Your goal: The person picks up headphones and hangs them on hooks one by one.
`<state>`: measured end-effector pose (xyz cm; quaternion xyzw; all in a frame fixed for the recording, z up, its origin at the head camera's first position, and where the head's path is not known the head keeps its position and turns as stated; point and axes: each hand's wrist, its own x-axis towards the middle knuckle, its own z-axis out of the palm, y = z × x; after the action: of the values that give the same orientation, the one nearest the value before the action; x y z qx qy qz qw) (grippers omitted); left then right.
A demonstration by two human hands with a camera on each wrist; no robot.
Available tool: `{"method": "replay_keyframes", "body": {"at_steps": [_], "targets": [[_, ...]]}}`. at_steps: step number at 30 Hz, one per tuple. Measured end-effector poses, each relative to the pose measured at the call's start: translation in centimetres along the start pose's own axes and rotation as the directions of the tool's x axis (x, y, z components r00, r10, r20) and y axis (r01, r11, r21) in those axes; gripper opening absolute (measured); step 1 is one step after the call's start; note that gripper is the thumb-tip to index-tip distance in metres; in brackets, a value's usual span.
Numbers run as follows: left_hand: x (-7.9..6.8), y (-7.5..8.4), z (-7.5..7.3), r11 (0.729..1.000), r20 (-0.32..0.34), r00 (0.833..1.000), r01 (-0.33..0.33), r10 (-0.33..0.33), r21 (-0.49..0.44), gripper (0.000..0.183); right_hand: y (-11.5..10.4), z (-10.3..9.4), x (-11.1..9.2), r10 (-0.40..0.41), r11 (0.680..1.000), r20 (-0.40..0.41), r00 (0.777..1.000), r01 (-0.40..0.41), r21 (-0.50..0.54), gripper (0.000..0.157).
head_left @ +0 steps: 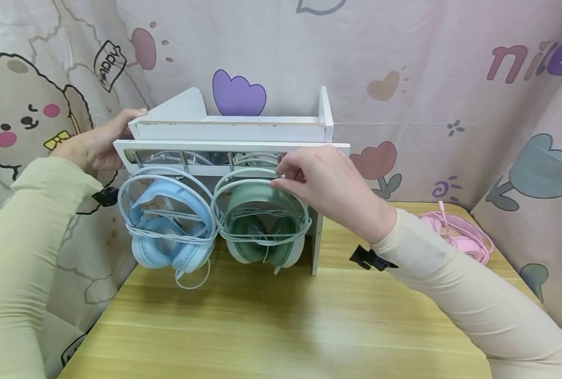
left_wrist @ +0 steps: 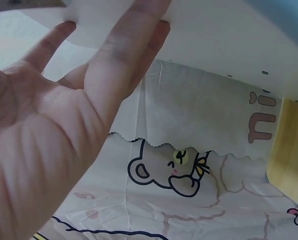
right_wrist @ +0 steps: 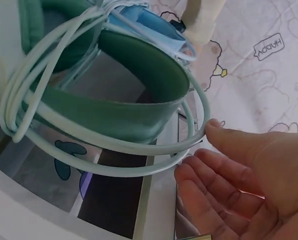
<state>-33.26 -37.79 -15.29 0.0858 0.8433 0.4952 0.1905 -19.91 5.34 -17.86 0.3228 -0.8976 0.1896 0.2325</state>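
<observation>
A white shelf (head_left: 229, 131) stands at the back of the table, metal hooks (head_left: 184, 160) along its front rail. Blue headphones (head_left: 150, 252) with a coiled cable hang at its left. Beside them hang green headphones (head_left: 262, 196), their pale cable looped around them. My right hand (head_left: 330, 184) is at the cable's upper right; in the right wrist view its thumb tip meets the cable (right_wrist: 139, 148) with curled fingers just below. Against the shelf's left side panel rests my left hand (head_left: 103, 142); in the left wrist view its fingers (left_wrist: 124, 55) extend onto the white surface.
Pink headphones (head_left: 465, 245) lie on the wooden table (head_left: 271, 326) at the back right. Patterned cloth (head_left: 281, 52) hangs behind and on both sides. Black straps (head_left: 371, 259) show at each wrist.
</observation>
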Motion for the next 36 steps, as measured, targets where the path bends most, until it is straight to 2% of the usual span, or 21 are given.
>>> {"method": "replay_keyframes", "body": {"at_steps": [8,14,18,23,29,36], "targets": [[-0.1,0.0,0.0,1.0,0.0,1.0,-0.001,0.001,-0.001,0.07,0.4,0.0,-0.2,-0.033,0.999,0.012,0.999,0.032,0.026,0.013],[-0.1,-0.3,0.2,1.0,-0.013,1.0,-0.007,0.007,0.004,0.071,1.1,-0.5,-0.9,-0.1,0.99,-0.029,0.995,0.102,0.1,0.01],[-0.1,-0.2,0.2,1.0,-0.009,1.0,0.007,-0.007,0.021,0.079,2.1,-1.4,-1.6,-0.099,0.983,-0.075,0.992,0.109,0.148,0.007],[0.0,-0.1,0.3,1.0,-0.006,1.0,0.005,-0.005,0.027,0.082,3.9,-3.0,-2.5,-0.008,0.984,-0.107,0.994,0.027,0.176,0.006],[0.1,0.0,0.4,1.0,-0.009,1.0,0.013,-0.013,0.019,0.08,6.4,-5.2,-4.2,0.122,0.985,-0.121,0.985,-0.106,0.134,0.01],[-0.1,0.1,0.3,1.0,-0.012,1.0,0.008,-0.008,0.021,0.075,10.9,-7.3,-6.3,0.282,0.959,-0.133,0.95,-0.276,0.066,0.017]]}}
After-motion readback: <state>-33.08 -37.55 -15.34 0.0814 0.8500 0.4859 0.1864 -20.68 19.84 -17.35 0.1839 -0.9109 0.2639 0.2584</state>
